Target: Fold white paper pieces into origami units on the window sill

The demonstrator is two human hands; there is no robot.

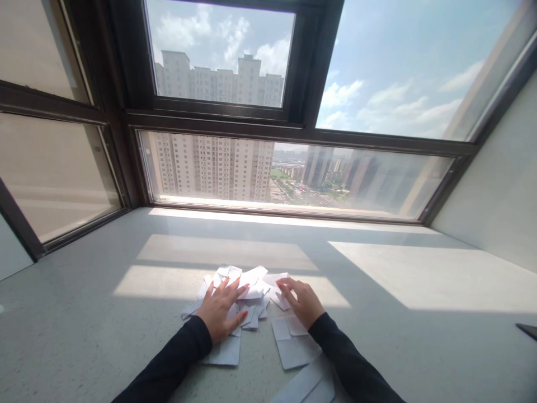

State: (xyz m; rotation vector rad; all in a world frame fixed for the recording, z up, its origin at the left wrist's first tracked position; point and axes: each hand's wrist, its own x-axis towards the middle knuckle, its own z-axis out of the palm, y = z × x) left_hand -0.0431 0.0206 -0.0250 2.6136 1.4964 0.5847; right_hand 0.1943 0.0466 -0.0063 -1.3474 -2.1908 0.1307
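Observation:
A loose pile of folded white papers (253, 277) lies on the pale window sill (168, 313). My left hand (222, 308) rests on the pile's left part with its fingers spread. Just right of the pile, my right hand (302, 302) has its thumb and index finger together at the edge of a small white paper (280, 299); its other fingers are curled. A folded white paper (293, 350) lies below my right wrist, another (308, 383) is partly under the right sleeve, and one more (226, 351) lies below my left hand.
Dark-framed windows (222, 120) stand behind the sill, with tall buildings outside. A white wall (495, 184) rises at the right. A dark pointed object (527, 330) lies at the right edge. Bands of sunlight cross the sill.

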